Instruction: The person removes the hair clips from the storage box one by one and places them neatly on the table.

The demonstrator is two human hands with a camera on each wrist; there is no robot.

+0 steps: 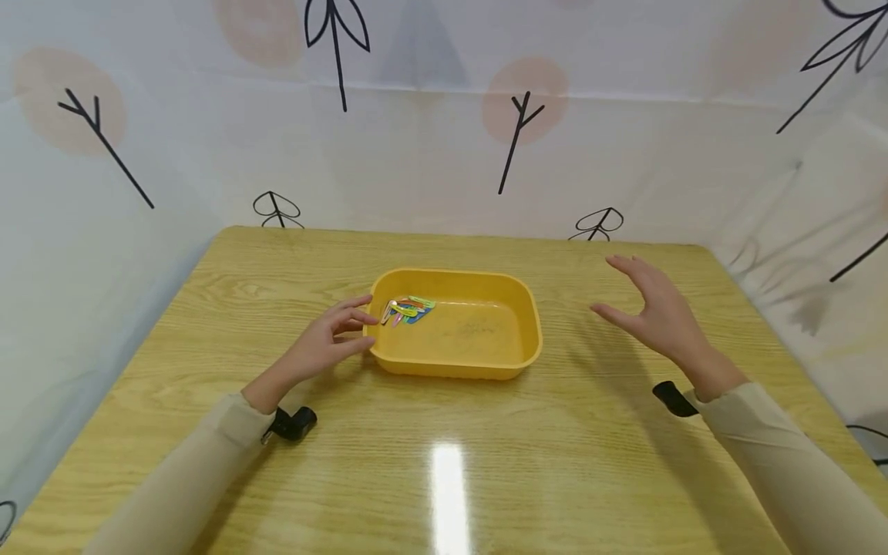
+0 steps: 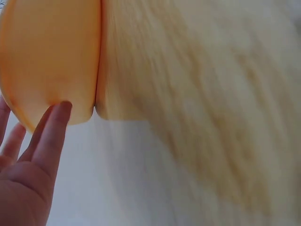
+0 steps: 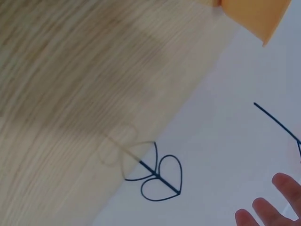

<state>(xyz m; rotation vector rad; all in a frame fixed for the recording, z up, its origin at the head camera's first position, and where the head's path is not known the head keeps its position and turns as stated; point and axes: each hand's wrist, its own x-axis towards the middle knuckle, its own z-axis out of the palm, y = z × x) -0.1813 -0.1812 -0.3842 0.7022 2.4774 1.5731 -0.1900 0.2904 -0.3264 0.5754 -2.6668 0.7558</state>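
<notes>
A yellow plastic tub (image 1: 479, 362) stands on the wooden table. Several colourful snap hair clips (image 1: 408, 310) lie heaped in its left end. My left hand (image 1: 331, 339) is at the tub's left end, its fingers spread loosely with the fingertips right at the rim. In the left wrist view, a thumb tip overlaps the outer wall of the tub (image 2: 51, 52). My right hand (image 1: 659, 316) hovers to the right of the tub, apart from it, with thumb and fingers spread and nothing between them. Only some fingertips (image 3: 286, 186) of it show in the right wrist view.
The light wood table (image 1: 444, 432) reaches back to a white patterned cloth (image 1: 416, 162) that hangs behind it and at both sides. Black wrist cameras (image 1: 294, 424) sit under both sleeves. A dark cable (image 1: 867, 430) shows at the far right.
</notes>
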